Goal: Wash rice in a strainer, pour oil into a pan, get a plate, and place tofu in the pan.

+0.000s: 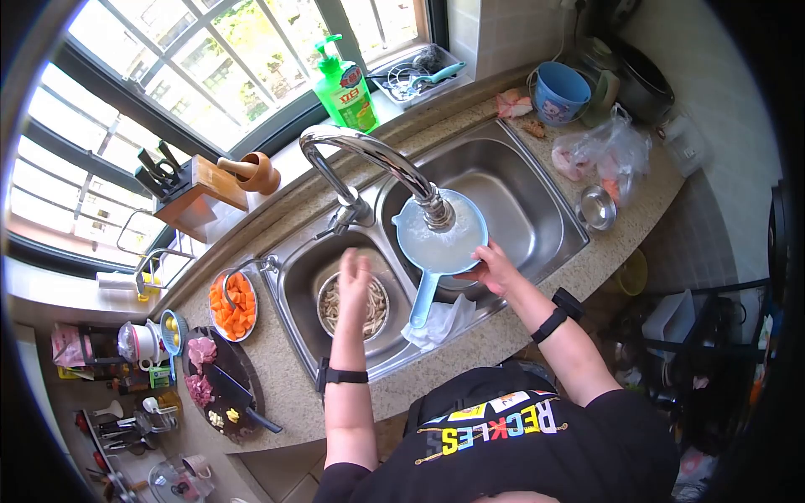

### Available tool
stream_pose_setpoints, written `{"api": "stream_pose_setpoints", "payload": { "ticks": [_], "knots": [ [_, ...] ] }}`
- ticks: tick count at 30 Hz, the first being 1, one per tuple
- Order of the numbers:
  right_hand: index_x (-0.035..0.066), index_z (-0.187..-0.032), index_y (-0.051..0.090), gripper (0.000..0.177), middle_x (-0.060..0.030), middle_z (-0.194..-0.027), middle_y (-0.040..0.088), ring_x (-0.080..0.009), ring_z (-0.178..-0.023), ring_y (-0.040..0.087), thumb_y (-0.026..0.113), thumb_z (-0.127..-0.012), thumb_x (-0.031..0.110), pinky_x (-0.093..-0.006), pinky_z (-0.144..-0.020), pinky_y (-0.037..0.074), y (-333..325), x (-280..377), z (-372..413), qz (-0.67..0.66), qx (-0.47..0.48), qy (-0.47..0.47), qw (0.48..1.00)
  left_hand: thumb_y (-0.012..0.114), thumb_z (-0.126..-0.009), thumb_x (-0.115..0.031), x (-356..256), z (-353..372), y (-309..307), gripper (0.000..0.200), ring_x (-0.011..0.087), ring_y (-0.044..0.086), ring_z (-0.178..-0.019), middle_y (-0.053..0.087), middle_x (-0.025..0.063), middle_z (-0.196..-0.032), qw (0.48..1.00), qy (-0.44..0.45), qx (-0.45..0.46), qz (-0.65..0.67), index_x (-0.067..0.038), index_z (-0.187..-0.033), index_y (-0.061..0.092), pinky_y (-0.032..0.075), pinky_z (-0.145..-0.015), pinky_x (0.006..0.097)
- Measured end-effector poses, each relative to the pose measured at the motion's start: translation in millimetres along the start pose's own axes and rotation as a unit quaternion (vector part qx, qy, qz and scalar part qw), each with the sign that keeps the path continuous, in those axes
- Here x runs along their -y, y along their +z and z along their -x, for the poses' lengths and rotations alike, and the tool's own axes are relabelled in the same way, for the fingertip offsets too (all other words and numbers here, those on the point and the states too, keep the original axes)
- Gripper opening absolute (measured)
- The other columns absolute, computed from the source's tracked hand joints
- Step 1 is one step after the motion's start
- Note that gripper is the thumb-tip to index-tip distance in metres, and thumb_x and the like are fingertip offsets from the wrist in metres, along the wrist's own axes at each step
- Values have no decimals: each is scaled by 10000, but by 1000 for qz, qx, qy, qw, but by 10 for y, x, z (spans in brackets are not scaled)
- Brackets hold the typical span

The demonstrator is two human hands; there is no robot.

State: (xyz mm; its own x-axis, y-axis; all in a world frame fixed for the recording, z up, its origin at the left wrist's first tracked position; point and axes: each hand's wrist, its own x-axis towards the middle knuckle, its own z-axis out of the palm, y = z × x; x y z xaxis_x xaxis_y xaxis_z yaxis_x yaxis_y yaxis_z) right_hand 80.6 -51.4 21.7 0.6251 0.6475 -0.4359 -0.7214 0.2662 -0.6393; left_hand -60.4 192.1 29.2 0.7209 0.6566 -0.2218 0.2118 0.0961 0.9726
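My right hand [495, 270] grips the rim of a light blue water dipper [426, 295] at its right side. The dipper sits under the spout of the chrome faucet [369, 142], over the larger sink basin [511, 180]. Water splashes inside it and looks cloudy. My left hand [355, 285], slightly blurred, is raised over the smaller basin with fingers stretched out and nothing visible in them. Beneath it, partly covered by the hand and forearm, a round bowl [377, 323] holds pale strips in the smaller basin. A white plastic bag [444, 323] lies on the front sink edge.
On the left counter are a plate of orange chunks [233, 306] and a dark cutting board [220, 369] with meat and a knife [251, 402]. Green soap bottle [345, 94] and knife block [201, 193] stand by the window. Plastic bags [604, 155] and a metal bowl [596, 208] sit right.
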Motion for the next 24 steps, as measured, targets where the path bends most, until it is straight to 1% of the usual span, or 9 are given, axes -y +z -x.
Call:
{"api": "stream_pose_setpoints", "payload": {
  "ticks": [2,3,9,13,15,17,20,22,24],
  "knots": [
    [77,-1234,338,521,-131,-1127,447,-326,-994,533,475,-732,89,-552,-785,498,-33,0,-13,5,-6,2,1000,498,-888,-413,-29,-218,-191,704,209,387,-1190,354,147,-1329,996,-2,-77,54,-24,-1383,182,345,-950,355],
    [64,-1229,340,519,-139,-1135,455,-331,-1020,524,470,-727,78,-557,-805,489,-48,0,-19,9,-15,1,1000,463,-900,-421,-72,-314,-240,741,216,209,-1311,193,145,-1428,993,17,-79,83,-18,-1400,94,179,-1058,387],
    [62,-1240,335,550,-130,-1132,463,-295,-1001,535,480,-709,77,-527,-798,504,-54,118,28,27,-12,13,999,440,-932,-265,-31,-663,-132,673,172,99,-1342,145,102,-1441,972,93,-33,211,-17,-1403,29,67,-1084,335],
    [93,-1283,311,614,-128,-1132,453,-284,-992,537,477,-692,90,-498,-750,528,-109,138,13,43,15,14,999,441,-931,-201,-272,-621,-51,659,147,208,-1279,193,84,-1413,973,47,-24,225,-20,-1405,21,78,-1073,290],
    [95,-1293,304,628,-131,-1141,457,-285,-1012,530,478,-689,88,-496,-749,529,-67,171,46,47,17,20,999,472,-923,-224,-172,-509,45,676,123,353,-1127,297,75,-1351,986,49,-39,155,-72,-1419,38,266,-982,279],
    [97,-1298,299,635,-132,-1150,454,-287,-1019,527,478,-689,87,-495,-749,529,-44,195,68,44,19,18,999,470,-917,-281,-191,-175,321,718,234,174,-1332,90,175,-1461,981,-104,-69,149,-28,-1403,6,135,-1071,324],
    [100,-1307,293,646,-132,-1165,447,-287,-1024,525,479,-688,89,-495,-748,529,-94,201,115,40,22,19,999,476,-908,-336,144,61,601,733,261,230,-1313,140,165,-1453,968,-165,48,181,-58,-1410,20,213,-1047,370],
    [101,-1309,291,651,-131,-1170,445,-286,-1023,525,480,-687,93,-494,-746,529,-149,214,142,40,25,18,999,486,-898,-367,-44,209,790,482,189,540,-943,470,57,-1217,940,-196,81,265,-103,-1279,352,453,-769,345],
    [103,-1314,286,655,-130,-1170,441,-284,-1024,525,483,-689,109,-496,-743,530,-214,251,211,50,27,28,998,478,-898,-379,-72,166,892,477,197,551,-953,483,58,-1206,941,-183,102,266,-111,-1274,359,469,-749,354]
  ]
}}
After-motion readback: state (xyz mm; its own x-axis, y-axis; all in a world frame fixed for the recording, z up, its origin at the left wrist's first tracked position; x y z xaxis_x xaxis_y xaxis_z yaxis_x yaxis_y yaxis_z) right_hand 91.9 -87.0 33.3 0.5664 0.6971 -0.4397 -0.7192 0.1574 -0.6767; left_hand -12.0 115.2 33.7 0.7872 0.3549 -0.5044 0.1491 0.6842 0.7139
